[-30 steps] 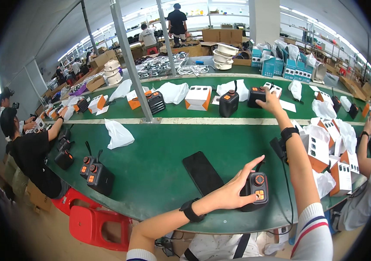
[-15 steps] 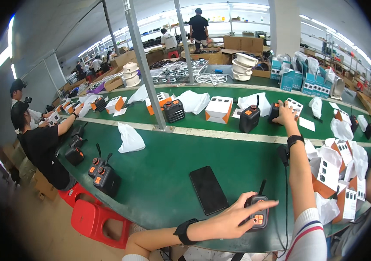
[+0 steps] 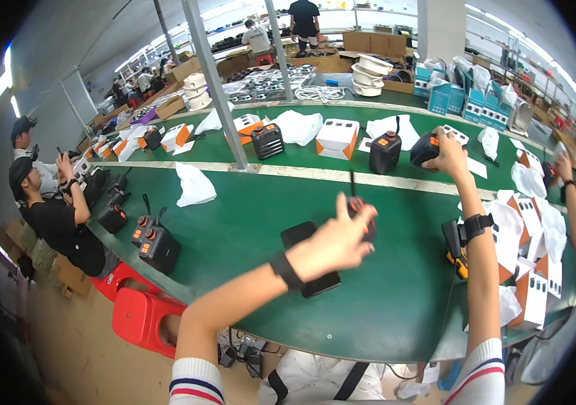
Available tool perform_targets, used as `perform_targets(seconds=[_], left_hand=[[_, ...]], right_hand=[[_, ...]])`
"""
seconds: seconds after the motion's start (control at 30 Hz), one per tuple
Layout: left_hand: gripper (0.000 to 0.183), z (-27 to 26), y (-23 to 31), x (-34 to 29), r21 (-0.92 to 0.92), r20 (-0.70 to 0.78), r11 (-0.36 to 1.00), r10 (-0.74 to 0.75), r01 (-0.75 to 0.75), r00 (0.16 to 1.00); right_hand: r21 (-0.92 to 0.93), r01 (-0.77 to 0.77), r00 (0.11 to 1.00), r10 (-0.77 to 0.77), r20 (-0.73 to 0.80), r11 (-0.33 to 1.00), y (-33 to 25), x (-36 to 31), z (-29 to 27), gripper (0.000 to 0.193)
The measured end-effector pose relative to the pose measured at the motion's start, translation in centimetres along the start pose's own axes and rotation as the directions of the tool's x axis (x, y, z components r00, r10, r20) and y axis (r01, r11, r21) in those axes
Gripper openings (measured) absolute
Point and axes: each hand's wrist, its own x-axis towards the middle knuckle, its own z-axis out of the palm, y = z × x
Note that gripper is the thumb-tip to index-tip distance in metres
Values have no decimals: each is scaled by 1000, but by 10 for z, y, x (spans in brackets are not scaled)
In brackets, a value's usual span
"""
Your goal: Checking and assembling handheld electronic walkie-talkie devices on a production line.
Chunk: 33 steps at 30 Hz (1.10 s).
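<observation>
Moved: the near black device (image 3: 369, 231) is sitting farther from the table's near edge than half a second ago, the left hand (image 3: 342, 236) travelling with it; the far black device (image 3: 423, 150) is now leaning.
Left fingers: spreading around the near device, which is showing behind and between them; blur is masking contact, so cannot tell if they are gripping.
Right hand (image 3: 447, 154): pinching the far device, fingers over its top, thumb on the near side; device is tilting to the left.
Green table (image 3: 382, 297): holding a black phone (image 3: 297, 235) under the left forearm, a white bag (image 3: 195, 185) and paired black devices (image 3: 157, 248) at left.
Far strip: an upright black device (image 3: 385, 154) is standing just left of the far one, a white-and-orange box (image 3: 336, 139) beyond it.
Room: co-workers are sitting at left; red stools (image 3: 138, 316) are standing below the table edge.
Hidden: left hand is covering the phone's middle; right wrist is partly blocking a yellow-and-black object (image 3: 453, 244).
Cut off: right-side co-worker is running into the dark rim.
</observation>
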Motion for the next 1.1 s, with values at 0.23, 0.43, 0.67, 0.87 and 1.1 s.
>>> perform_targets(seconds=[0.23,0.43,0.67,0.87,1.1], left_hand=[[65,-2,-99,103,-52,-288,994,81,-100,954],[60,-1,-143,158,-44,-464,992,82,-115,882],[74,-15,-183,182,152,-623,988,111,-20,774],[84,-69,-238,152,350,-718,739,-182,576,671],[61,-91,-255,126,192,-588,935,-134,299,798]], right_hand=[[-54,491,820,-441,364,869,-49,-78,-42,85],[-86,715,695,-695,182,693,-71,-135,-46,70],[-142,685,726,-655,209,714,-66,-169,-58,65],[200,472,832,-509,221,859,-68,-199,-44,62],[459,394,908,-414,-63,796,-77,-191,-2,59]])
